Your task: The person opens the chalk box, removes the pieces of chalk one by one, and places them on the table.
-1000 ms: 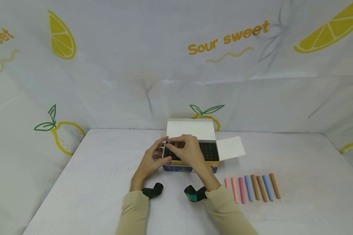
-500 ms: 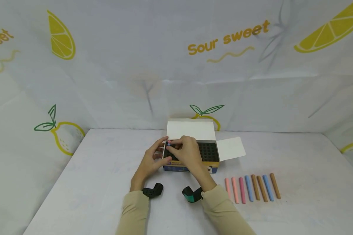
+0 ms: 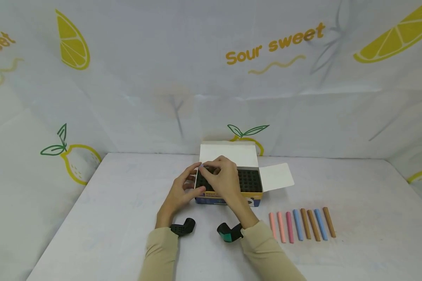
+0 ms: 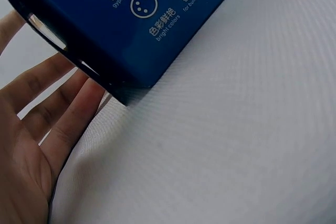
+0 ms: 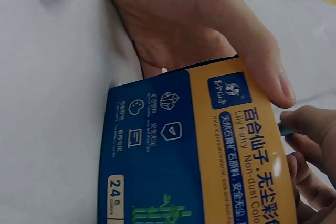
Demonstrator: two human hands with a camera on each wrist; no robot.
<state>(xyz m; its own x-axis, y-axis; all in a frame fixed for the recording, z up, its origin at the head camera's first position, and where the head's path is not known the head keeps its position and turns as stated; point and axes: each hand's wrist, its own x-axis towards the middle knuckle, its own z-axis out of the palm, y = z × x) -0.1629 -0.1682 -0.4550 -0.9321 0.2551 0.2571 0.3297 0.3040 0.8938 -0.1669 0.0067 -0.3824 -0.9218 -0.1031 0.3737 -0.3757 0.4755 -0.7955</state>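
A blue and yellow chalk box [image 3: 211,201] stands with its lid raised, and a black insert with rows of holes [image 3: 250,180] fills it. My left hand [image 3: 178,194] grips the box's left end, thumb over the front rim and fingers along the side. Above the back left corner, my right hand [image 3: 226,178] pinches a bluish chalk stick between thumb and fingers; only a small part of the chalk [image 5: 286,129] shows in the right wrist view. The left wrist view shows left fingers [image 4: 68,108] against the box's end. My right hand hides much of the left insert.
Right of the box lies a row of several chalk sticks: pink [image 3: 281,227], magenta [image 3: 290,227], blue [image 3: 297,225] and brown [image 3: 329,222]. The white side flap [image 3: 276,176] sticks out to the right, and the lid [image 3: 228,154] stands up behind. A white printed cloth [image 3: 144,97] hangs behind the table.
My right hand has shifted slightly back and up at the left corner. Half a second ago, pink and blue chalk tips showed there; now only a bluish tip shows at my fingers.
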